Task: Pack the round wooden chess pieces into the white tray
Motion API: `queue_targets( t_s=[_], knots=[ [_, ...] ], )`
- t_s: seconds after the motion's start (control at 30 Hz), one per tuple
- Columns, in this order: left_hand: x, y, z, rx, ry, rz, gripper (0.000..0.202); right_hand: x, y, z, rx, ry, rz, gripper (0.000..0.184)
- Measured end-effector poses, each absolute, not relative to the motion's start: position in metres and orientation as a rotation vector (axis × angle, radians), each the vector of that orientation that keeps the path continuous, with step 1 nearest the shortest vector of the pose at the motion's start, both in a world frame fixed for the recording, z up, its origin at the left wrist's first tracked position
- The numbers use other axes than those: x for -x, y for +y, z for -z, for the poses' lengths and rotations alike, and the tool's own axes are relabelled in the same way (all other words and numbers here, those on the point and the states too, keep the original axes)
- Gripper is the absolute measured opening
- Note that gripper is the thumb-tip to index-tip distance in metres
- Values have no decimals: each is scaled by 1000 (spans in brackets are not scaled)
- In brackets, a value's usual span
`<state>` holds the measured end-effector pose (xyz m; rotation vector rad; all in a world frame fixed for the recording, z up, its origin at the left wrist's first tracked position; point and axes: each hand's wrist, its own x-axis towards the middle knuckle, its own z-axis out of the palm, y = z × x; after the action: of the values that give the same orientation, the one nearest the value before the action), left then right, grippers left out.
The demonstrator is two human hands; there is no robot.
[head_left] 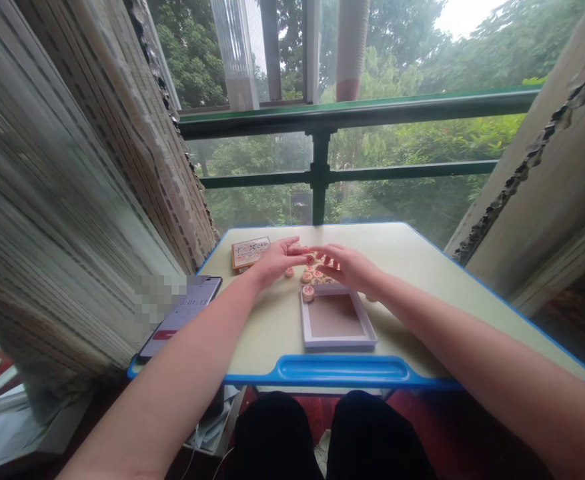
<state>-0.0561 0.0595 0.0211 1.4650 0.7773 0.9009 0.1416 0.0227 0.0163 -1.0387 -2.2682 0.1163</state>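
Round Chinese chess pieces [317,273] with red and dark characters are gathered in the middle of the table, partly hidden by my hands. My left hand [278,259] reaches over their left side, fingers stretched out and apart. From the right, my right hand [348,267] arches over the pieces, its fingers spread and slightly bent. The fingertips of both hands nearly meet; whether they touch I cannot tell. Just nearer to me lies a shallow white box tray [339,345] with a brown bottom. One red-marked chess piece [308,293] sits at its far left corner.
A printed box lid [250,252] lies at the table's back left. A phone [187,313] showing a timer rests at the left edge. The table [442,300] has a blue rim and a molded front groove [342,367]. Curtains [172,133] and a green railing [372,119] stand beyond.
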Motion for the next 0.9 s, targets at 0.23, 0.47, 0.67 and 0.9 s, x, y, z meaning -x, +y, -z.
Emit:
queue_targets(
  t_s=[0.23, 0.47, 0.67, 0.9],
  knots=[
    [56, 54, -24, -1452, 743, -871, 77, -139, 22, -14, 968, -2221, -143, 21],
    [56, 51, -24, -1507, 714, -885, 67, -138, 13, -23, 1070, -2238, -84, 21],
    [58, 56, -23, -1633, 841, -931, 36, -148, 2, -44, 1299, -2567, -94, 16],
    [67, 64, -21, -2057, 1100, -705, 29, -143, -8, -50, 1299, -2736, -102, 17]
  ],
)
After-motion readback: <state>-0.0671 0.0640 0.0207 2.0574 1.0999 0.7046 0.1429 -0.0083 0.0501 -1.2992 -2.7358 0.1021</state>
